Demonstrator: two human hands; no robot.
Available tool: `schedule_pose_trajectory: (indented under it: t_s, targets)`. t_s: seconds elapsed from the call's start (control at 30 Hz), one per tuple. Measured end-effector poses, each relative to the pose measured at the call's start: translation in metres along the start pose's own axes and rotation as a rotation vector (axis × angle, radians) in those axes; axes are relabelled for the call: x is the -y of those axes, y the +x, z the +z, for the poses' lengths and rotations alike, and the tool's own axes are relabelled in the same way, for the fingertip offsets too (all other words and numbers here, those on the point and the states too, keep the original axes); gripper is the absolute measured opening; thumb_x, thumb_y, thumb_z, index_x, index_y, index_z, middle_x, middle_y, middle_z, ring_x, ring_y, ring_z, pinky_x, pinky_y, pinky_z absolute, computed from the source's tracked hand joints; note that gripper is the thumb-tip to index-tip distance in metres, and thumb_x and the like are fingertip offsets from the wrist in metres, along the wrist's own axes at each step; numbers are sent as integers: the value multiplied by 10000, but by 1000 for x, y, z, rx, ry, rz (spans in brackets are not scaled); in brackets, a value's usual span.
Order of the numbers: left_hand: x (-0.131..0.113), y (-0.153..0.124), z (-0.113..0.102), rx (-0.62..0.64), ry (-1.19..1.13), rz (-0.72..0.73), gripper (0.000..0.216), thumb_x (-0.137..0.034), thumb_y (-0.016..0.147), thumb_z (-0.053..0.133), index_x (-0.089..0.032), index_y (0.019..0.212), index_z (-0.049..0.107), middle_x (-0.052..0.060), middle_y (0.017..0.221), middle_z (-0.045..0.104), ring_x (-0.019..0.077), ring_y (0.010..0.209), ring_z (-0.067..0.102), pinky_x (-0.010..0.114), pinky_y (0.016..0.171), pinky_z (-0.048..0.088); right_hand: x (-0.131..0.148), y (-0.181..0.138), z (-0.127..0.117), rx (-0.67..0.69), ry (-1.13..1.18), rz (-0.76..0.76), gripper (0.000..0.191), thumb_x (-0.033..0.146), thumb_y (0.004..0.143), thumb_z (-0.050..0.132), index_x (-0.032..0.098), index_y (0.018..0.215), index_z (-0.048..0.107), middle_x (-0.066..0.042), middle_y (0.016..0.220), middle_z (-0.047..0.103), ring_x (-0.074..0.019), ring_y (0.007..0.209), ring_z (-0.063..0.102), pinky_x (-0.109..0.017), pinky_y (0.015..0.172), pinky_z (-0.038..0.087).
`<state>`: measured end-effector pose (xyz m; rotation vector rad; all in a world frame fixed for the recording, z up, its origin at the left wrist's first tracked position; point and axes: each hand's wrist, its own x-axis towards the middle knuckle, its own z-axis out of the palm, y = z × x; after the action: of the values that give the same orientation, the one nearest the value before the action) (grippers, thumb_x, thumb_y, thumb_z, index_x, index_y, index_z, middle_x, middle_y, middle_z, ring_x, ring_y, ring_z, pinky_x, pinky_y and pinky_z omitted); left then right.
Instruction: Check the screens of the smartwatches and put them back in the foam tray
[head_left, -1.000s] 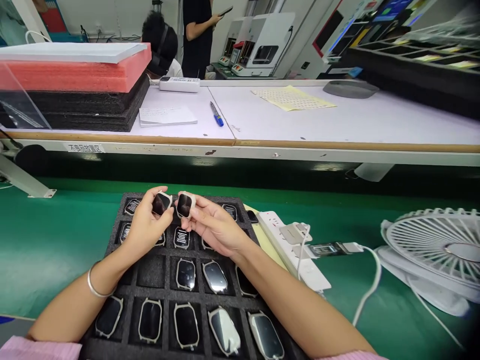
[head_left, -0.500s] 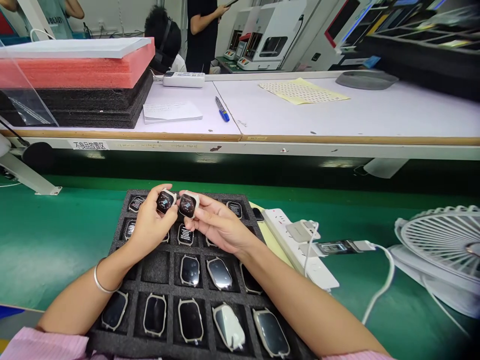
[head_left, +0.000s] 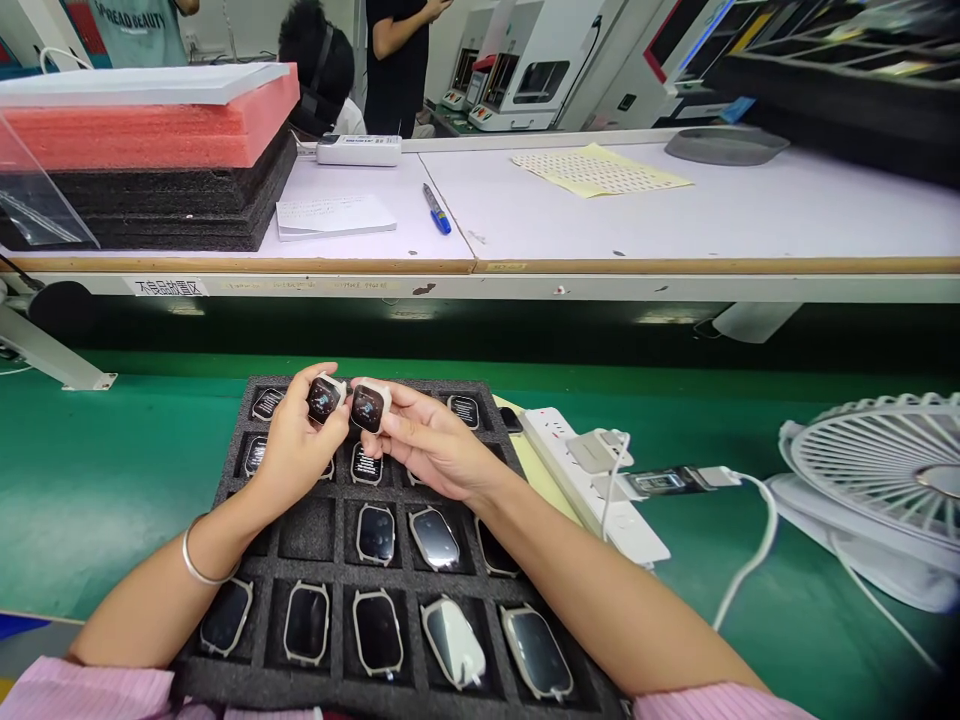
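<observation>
Left hand (head_left: 296, 450) and right hand (head_left: 427, 450) each pinched a lit watch body (head_left: 325, 398) (head_left: 369, 407) by its edges at 12 o'clock over the foam tray (head_left: 232, 455); fingertips were best kept off the screens

Bright, even light is falling from overhead, leaving only faint, soft shadows under the forearms. Ceiling lamps are glinting as pale streaks on the glossy faces of the watches lying in the foam tray (head_left: 225, 480) and are washing out the white surface (head_left: 675, 220) behind. The wide lens is bending straight edges, bowing the far shelf and stretching the fan (head_left: 877, 490) at the right. The corners are darkening, and the background is looking slightly soft.
</observation>
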<state>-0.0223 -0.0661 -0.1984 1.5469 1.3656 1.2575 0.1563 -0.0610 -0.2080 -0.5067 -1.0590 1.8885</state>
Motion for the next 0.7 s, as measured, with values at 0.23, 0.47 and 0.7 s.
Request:
schedule_pose_trajectory:
  t_s: [0.23,0.47,0.7]
  targets:
    - [1,-2,-1,23,13,31,427,-300,802,634,-187,1211,587,30,932,622,157,771,558,265,685,449,2,1,2,-10,15,-11,459,385,809,923,219,1185,718,-29,1000,627,-165,731,599,-311,753,534]
    - [3,-3,-1,8,16,42,435,-295,804,631,-195,1224,586,35,968,622,165,815,575,270,732,466,2,1,1,-24,-8,-3,483,405,797,917,218,1187,704,-31,982,612,-174,726,580,-316,726,522]
    - [1,-3,-1,5,-19,34,446,-302,801,641,-199,1230,583,30,946,616,170,821,578,275,741,472,1,1,1,-15,-7,-17,464,400,817,903,209,1188,700,-32,962,611,-176,730,582,-310,715,514]
